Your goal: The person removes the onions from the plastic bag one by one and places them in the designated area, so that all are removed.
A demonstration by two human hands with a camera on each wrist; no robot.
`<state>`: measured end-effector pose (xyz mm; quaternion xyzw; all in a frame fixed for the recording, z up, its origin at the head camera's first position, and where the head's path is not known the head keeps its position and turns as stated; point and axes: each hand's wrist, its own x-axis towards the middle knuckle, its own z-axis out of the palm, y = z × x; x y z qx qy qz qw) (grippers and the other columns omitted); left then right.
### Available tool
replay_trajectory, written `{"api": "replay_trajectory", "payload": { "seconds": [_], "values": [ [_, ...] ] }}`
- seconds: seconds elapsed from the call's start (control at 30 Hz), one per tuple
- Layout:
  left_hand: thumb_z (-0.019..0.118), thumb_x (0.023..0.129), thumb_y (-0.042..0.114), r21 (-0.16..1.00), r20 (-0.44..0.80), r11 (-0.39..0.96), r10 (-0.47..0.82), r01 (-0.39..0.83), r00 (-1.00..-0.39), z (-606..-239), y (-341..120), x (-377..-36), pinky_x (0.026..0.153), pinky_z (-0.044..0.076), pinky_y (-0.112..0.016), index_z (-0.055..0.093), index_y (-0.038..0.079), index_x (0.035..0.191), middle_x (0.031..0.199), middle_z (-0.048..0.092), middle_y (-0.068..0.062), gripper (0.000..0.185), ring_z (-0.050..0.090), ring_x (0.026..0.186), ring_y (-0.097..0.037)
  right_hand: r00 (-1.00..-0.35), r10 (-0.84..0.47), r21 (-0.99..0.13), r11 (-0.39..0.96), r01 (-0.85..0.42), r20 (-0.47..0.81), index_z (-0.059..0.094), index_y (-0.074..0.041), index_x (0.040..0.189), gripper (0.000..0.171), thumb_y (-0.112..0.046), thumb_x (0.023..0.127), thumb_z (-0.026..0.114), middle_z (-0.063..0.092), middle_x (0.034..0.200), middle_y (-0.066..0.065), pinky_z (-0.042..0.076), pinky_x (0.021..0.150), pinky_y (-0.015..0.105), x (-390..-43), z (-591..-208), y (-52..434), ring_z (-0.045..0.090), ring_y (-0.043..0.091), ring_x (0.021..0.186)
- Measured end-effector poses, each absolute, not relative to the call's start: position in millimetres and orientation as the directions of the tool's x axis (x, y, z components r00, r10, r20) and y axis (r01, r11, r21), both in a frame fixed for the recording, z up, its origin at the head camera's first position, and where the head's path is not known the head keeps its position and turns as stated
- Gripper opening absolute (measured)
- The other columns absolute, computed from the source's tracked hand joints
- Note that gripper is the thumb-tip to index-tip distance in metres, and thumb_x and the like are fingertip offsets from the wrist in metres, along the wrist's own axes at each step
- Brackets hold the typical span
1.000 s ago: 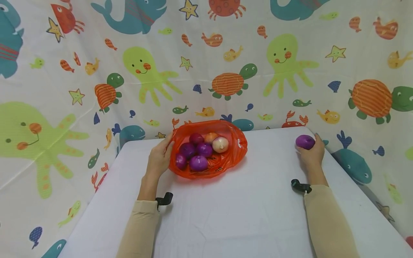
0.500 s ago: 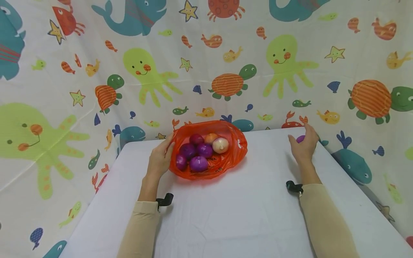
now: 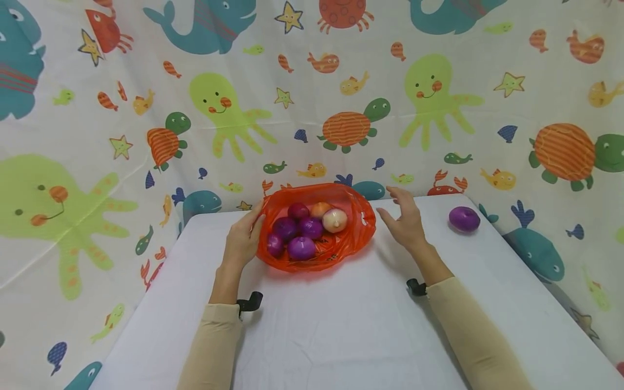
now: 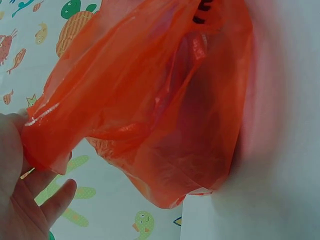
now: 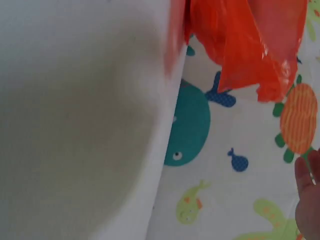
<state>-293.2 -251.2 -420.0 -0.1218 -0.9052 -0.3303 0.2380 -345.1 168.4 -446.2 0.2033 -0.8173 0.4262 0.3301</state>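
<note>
An orange-red plastic bag (image 3: 358, 238) sits at the back middle of the table, its mouth spread wide. Inside lie several purple onions (image 3: 301, 248), a pale onion (image 3: 335, 220) and an orange-brown onion (image 3: 319, 209). My left hand (image 3: 242, 238) holds the bag's left rim; in the left wrist view the film (image 4: 52, 145) passes between thumb and fingers of that hand (image 4: 25, 205). My right hand (image 3: 408, 221) hovers just right of the bag with fingers spread and nothing in them. Toward the back right corner, a single purple onion (image 3: 464, 219) rests on the table.
The white-covered table (image 3: 331, 330) runs back to a hanging curtain (image 3: 302, 70) printed with sea animals. A black wrist camera (image 3: 250, 301) is strapped at the left sleeve, another wrist camera (image 3: 416, 287) at the right.
My right hand has let go of the purple onion at the back right and moved left to beside the bag. My left hand stays at the bag's rim.
</note>
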Motion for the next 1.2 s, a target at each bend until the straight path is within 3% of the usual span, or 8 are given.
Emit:
{"api": "replay_trajectory", "payload": {
  "seconds": [0.17, 0.37, 0.67, 0.83, 1.0, 1.2],
  "values": [
    [0.055, 0.109, 0.027, 0.532, 0.512, 0.757, 0.070, 0.380, -0.856, -420, -250, -294, 0.111, 0.051, -0.049, 0.042, 0.023, 0.160, 0.155, 0.056, -0.005, 0.053, 0.056, 0.142, -0.029, -0.673, -0.121, -0.529, 0.524, -0.667, 0.729, 0.052, -0.005, 0.148, 0.063, -0.006, 0.091, 0.079, 0.057, 0.146, 0.017, 0.054, 0.106, 0.057, -342, -445, 146, 0.055, 0.033, 0.132],
    [0.056, 0.109, 0.024, 0.523, 0.529, 0.755, 0.077, 0.396, -0.845, -419, -250, -293, 0.111, 0.051, -0.050, 0.042, 0.022, 0.160, 0.154, 0.057, -0.008, 0.053, 0.056, 0.141, -0.031, -0.666, -0.161, -0.523, 0.498, -0.692, 0.728, 0.053, -0.007, 0.148, 0.062, -0.012, 0.092, 0.080, 0.057, 0.146, 0.015, 0.055, 0.106, 0.055, -340, -443, 130, 0.055, 0.031, 0.132],
    [0.055, 0.109, 0.026, 0.531, 0.524, 0.754, 0.069, 0.388, -0.849, -419, -251, -293, 0.112, 0.051, -0.050, 0.042, 0.023, 0.160, 0.154, 0.057, -0.007, 0.052, 0.056, 0.141, -0.031, -0.661, -0.263, -0.512, 0.459, -0.726, 0.702, 0.056, 0.000, 0.143, 0.061, -0.004, 0.088, 0.081, 0.057, 0.146, 0.019, 0.044, 0.116, 0.058, -342, -447, 104, 0.050, 0.037, 0.140],
    [0.055, 0.109, 0.026, 0.531, 0.522, 0.753, 0.068, 0.387, -0.850, -419, -252, -293, 0.111, 0.051, -0.050, 0.042, 0.024, 0.160, 0.154, 0.057, -0.007, 0.053, 0.056, 0.141, -0.031, -0.689, -0.311, -0.515, 0.484, -0.707, 0.654, 0.057, -0.003, 0.145, 0.061, -0.007, 0.089, 0.082, 0.057, 0.149, 0.017, 0.038, 0.121, 0.059, -343, -450, 90, 0.047, 0.036, 0.144],
    [0.056, 0.109, 0.024, 0.512, 0.544, 0.761, 0.073, 0.399, -0.836, -420, -253, -293, 0.112, 0.050, -0.052, 0.045, 0.018, 0.159, 0.153, 0.058, -0.008, 0.052, 0.057, 0.140, -0.032, -0.732, -0.350, -0.541, 0.503, -0.673, 0.585, 0.054, -0.007, 0.148, 0.063, -0.009, 0.091, 0.080, 0.055, 0.151, 0.015, 0.041, 0.121, 0.056, -341, -451, 77, 0.046, 0.032, 0.146],
    [0.056, 0.109, 0.024, 0.514, 0.546, 0.756, 0.076, 0.405, -0.835, -421, -254, -294, 0.111, 0.051, -0.051, 0.043, 0.020, 0.159, 0.154, 0.057, -0.007, 0.052, 0.057, 0.140, -0.031, -0.767, -0.366, -0.553, 0.539, -0.636, 0.527, 0.054, -0.008, 0.148, 0.060, -0.011, 0.093, 0.078, 0.055, 0.151, 0.015, 0.044, 0.119, 0.055, -342, -454, 65, 0.048, 0.033, 0.144]
  ]
}}
